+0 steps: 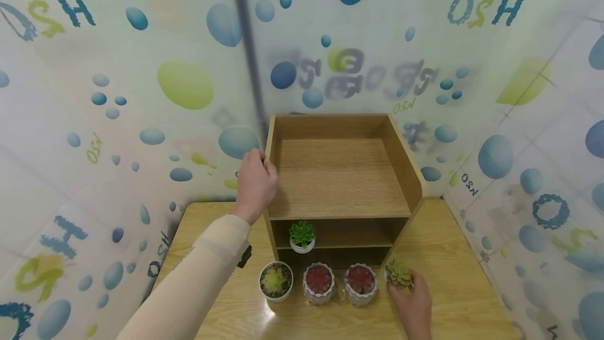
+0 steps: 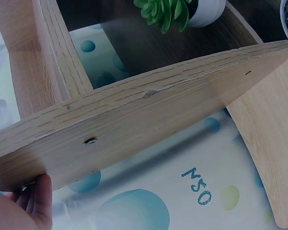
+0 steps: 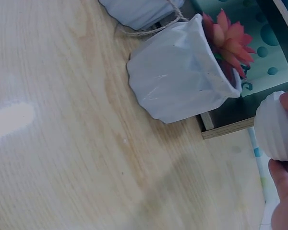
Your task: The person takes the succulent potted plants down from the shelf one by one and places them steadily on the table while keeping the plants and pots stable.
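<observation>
My left hand (image 1: 256, 180) is at the upper left side panel of a wooden shelf (image 1: 335, 177), its fingers curled at the panel's edge. In the left wrist view, the fingers (image 2: 42, 199) meet the outer face of that panel. My right hand (image 1: 414, 306) grips a small white pot with a light green succulent (image 1: 399, 273), right of the shelf's front. The ribbed white pot (image 3: 274, 127) sits between thumb and fingers in the right wrist view. A bright green succulent in a white pot (image 1: 302, 235) stands on the shelf's middle level, at the left.
In front of the shelf stand a yellow-green potted plant (image 1: 276, 281) and two red succulents in white pots, one in the middle (image 1: 318, 282) and one further right (image 1: 360, 283). All rest on a wooden table (image 1: 472, 287). Patterned sheeting (image 1: 184, 85) rises behind and beside it.
</observation>
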`<state>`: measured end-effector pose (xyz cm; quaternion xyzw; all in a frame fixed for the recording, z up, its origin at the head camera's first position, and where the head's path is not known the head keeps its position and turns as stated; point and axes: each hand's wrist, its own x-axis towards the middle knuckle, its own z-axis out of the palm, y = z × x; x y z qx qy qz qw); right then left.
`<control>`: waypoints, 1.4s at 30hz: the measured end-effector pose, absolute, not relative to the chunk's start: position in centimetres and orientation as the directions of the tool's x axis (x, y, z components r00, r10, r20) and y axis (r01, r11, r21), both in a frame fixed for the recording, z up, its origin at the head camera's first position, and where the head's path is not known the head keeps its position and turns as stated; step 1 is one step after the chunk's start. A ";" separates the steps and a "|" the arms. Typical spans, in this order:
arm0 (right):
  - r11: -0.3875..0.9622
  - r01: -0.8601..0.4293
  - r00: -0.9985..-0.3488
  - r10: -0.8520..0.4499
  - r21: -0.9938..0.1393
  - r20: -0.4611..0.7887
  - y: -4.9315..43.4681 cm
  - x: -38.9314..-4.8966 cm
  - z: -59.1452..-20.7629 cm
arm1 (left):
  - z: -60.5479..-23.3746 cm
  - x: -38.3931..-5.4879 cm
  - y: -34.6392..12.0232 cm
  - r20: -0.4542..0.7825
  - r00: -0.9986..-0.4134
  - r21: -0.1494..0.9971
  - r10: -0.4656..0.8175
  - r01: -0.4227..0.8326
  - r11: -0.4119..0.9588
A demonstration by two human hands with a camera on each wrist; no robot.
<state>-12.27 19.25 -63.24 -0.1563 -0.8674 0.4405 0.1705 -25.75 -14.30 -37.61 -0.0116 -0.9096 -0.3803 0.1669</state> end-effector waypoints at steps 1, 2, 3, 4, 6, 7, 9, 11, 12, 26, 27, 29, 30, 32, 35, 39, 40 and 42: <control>0.564 0.123 -0.893 0.422 -0.816 0.157 19.2 -12.3 -63.3 | -37.6 -25.8 -14.3 0.314 -0.943 0.687 -0.107 0.148 0.711; 0.565 0.123 -0.892 0.423 -0.816 0.158 19.2 -12.3 -63.4 | -37.6 -25.8 -14.3 0.315 -0.943 0.686 -0.108 0.148 0.712; 0.566 0.125 -0.891 0.425 -0.815 0.159 19.2 -12.3 -63.5 | -37.6 -25.8 -14.3 0.316 -0.942 0.686 -0.110 0.148 0.712; 0.567 0.128 -0.890 0.427 -0.814 0.157 19.2 -12.3 -63.6 | -37.6 -25.8 -14.3 0.316 -0.942 0.686 -0.111 0.147 0.713; 0.568 0.137 -0.890 0.430 -0.812 0.151 19.2 -12.2 -63.7 | -37.5 -25.8 -14.3 0.314 -0.943 0.687 -0.111 0.145 0.712; 0.570 0.143 -0.891 0.429 -0.809 0.145 19.1 -12.2 -63.9 | -37.6 -25.8 -14.2 0.314 -0.943 0.687 -0.112 0.144 0.712; 0.573 0.159 -0.893 0.430 -0.804 0.130 19.2 -12.1 -64.1 | -37.5 -25.7 -14.2 0.311 -0.944 0.687 -0.112 0.142 0.713; 0.574 0.173 -0.894 0.433 -0.800 0.117 19.2 -11.9 -64.4 | -37.5 -25.7 -14.2 0.309 -0.944 0.686 -0.113 0.139 0.714; 0.573 0.179 -0.894 0.434 -0.800 0.111 19.2 -11.9 -64.5 | -37.6 -25.7 -14.2 0.308 -0.945 0.686 -0.113 0.138 0.714; 0.544 0.222 -0.901 0.431 -0.809 0.043 19.5 -11.7 -66.1 | -37.6 -25.7 -14.2 0.327 -0.938 0.682 -0.118 0.147 0.717; 0.544 0.220 -0.900 0.433 -0.810 0.046 19.5 -11.7 -66.3 | -37.6 -25.7 -14.2 0.325 -0.939 0.682 -0.117 0.146 0.716; 0.542 0.217 -0.898 0.437 -0.812 0.051 19.5 -11.7 -66.6 | -37.6 -25.7 -14.2 0.320 -0.940 0.684 -0.117 0.144 0.715; 0.543 0.216 -0.896 0.440 -0.812 0.055 19.5 -11.6 -66.7 | -37.6 -25.7 -14.2 0.317 -0.941 0.685 -0.116 0.143 0.714; 0.547 0.216 -0.894 0.445 -0.809 0.062 19.4 -11.6 -67.0 | -37.6 -25.7 -14.2 0.310 -0.944 0.687 -0.116 0.138 0.714; 0.562 0.224 -0.892 0.447 -0.796 0.065 19.5 -11.5 -67.3 | -37.6 -25.6 -14.2 0.304 -0.945 0.690 -0.116 0.135 0.712; 0.568 0.236 -0.892 0.448 -0.789 0.056 19.6 -11.5 -67.8 | -37.6 -25.6 -14.2 0.304 -0.946 0.689 -0.115 0.135 0.712; 0.569 0.238 -0.893 0.447 -0.787 0.053 19.6 -11.5 -68.0 | -37.6 -25.7 -14.2 0.304 -0.946 0.689 -0.116 0.134 0.712; 0.567 0.252 -0.892 0.450 -0.784 0.039 19.7 -11.6 -68.3 | -37.6 -25.7 -14.2 0.305 -0.945 0.687 -0.114 0.136 0.714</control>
